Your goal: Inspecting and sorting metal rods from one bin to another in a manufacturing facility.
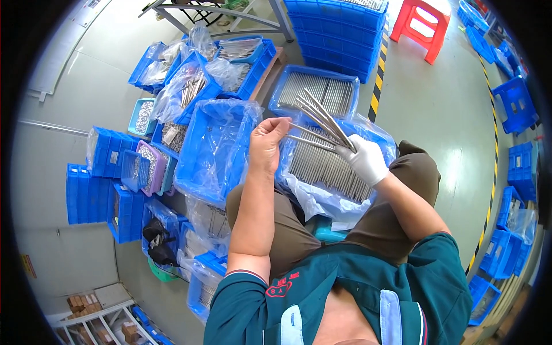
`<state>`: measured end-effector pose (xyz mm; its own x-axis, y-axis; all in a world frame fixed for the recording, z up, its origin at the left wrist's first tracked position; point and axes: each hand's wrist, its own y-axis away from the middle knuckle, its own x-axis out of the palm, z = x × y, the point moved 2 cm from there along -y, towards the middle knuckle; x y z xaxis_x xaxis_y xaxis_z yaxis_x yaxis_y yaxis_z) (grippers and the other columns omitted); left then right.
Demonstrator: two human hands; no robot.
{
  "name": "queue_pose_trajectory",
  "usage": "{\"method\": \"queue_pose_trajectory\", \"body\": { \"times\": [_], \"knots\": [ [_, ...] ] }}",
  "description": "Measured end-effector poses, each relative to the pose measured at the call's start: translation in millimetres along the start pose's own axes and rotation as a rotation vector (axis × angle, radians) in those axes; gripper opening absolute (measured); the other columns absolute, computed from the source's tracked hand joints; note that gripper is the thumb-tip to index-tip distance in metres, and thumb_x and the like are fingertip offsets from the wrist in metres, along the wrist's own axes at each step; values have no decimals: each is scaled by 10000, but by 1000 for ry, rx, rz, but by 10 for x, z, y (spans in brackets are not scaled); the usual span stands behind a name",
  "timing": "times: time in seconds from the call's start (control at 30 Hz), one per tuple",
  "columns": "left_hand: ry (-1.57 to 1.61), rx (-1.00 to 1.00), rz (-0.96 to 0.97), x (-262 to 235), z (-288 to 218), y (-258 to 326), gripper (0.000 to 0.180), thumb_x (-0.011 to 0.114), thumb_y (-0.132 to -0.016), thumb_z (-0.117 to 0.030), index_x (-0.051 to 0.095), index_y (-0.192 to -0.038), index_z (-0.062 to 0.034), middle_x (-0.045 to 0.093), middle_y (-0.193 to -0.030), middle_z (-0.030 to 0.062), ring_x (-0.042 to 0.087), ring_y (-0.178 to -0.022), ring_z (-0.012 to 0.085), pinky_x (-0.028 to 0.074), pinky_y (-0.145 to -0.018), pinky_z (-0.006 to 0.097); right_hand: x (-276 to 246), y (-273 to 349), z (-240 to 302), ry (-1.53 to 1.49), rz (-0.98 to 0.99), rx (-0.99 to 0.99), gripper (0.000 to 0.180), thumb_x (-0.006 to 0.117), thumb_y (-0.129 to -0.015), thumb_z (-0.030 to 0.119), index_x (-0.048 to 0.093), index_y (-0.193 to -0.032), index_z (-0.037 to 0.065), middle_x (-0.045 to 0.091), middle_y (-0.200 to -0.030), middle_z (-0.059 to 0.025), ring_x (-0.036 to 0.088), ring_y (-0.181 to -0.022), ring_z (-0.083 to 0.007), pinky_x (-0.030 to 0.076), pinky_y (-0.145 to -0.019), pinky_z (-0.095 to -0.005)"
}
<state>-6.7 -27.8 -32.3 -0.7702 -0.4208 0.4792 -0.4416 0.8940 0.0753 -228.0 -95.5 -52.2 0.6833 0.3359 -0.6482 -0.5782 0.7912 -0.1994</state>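
Note:
My right hand (pixel 365 162), in a white glove, is closed around the lower ends of a fanned bundle of slim silver metal rods (pixel 325 119). The bundle points up and to the left. My bare left hand (pixel 266 144) pinches with thumb and forefinger at the far end of one rod that stands apart from the others. Under both hands sits a blue bin (pixel 393 150) with a white liner; many similar metal rods (pixel 328 175) lie in it side by side. Just beyond is another blue bin (pixel 277 92) filled with rows of rods.
Left of my knee stands a blue bin (pixel 198 152) lined with clear plastic. Farther left are piled blue bins and a purple basket (pixel 150 167) of small metal parts. Stacked blue crates (pixel 336 40) and a red stool (pixel 421 29) stand ahead. Yellow-black tape (pixel 376 86) marks the floor.

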Motion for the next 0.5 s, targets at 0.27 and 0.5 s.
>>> {"method": "queue_pose_trajectory", "body": {
  "times": [0.27,0.5],
  "knots": [
    [-252,-23,95,96,-16,67,132,652,-834,-107,646,-911,-1,649,-851,53,592,-793,115,438,-763,225,-18,-13,10,-3,11,15,281,639,-815,328,578,-805,53,586,-684,-185,594,-660,-364,459,-591,-414],
    [-231,276,-218,-121,-291,17,150,644,-849,-167,645,-895,-24,656,-830,52,580,-759,97,427,-729,215,-61,-27,-38,-101,58,136,311,628,-825,326,573,-790,22,577,-702,-206,576,-679,-374,450,-608,-397]
  ]
}}
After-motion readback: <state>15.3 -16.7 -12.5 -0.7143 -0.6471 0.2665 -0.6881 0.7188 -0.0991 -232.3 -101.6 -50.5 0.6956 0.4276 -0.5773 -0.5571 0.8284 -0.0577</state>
